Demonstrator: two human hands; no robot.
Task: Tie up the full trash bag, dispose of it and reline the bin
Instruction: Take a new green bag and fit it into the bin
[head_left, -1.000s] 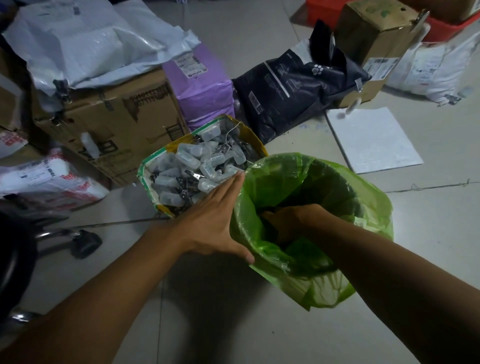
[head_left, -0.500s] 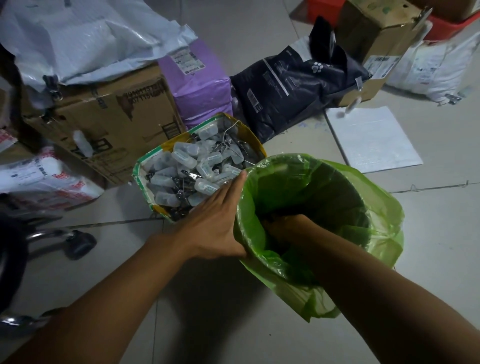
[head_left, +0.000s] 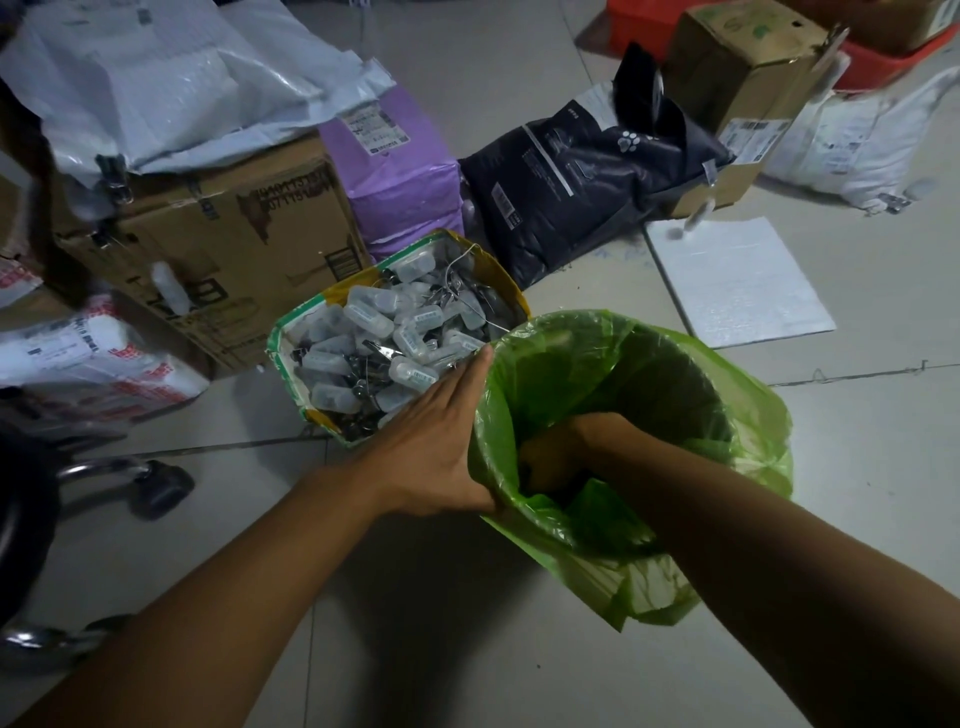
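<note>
From my head view, the bin (head_left: 618, 441) stood on the floor tiles (head_left: 857, 467) just in front of me, already wearing a fresh green liner (head_left: 550, 374) whose edge was folded over the rim and hung loose down the near side. My left hand (head_left: 441, 441) lay flat against the bin's left wall, fingers straight and pressed to the plastic, steadying it. My right hand (head_left: 558, 457) was down inside the bin, pushing the liner toward the bottom; its fingers looked curled into the film, but they were half buried in the folds, so I could not tell whether they pinched it or only pressed. No tied, full bag showed anywhere in view, so I judged the relining to be the last step in hand.

Touching the bin on its far left side sat an open bag of small plastic vials and metal clips (head_left: 395, 338). Behind that were a cardboard box (head_left: 218, 234) and a purple parcel (head_left: 400, 171); a black pouch (head_left: 582, 187) lay beyond the bin.

The risks as I saw them: pushing too hard could drag the folded edge off the rim, since the near flap sat slack. The thin film could also tear under my knuckles. And a nudge leftward could tip the bin into the vials and spill them.
</note>
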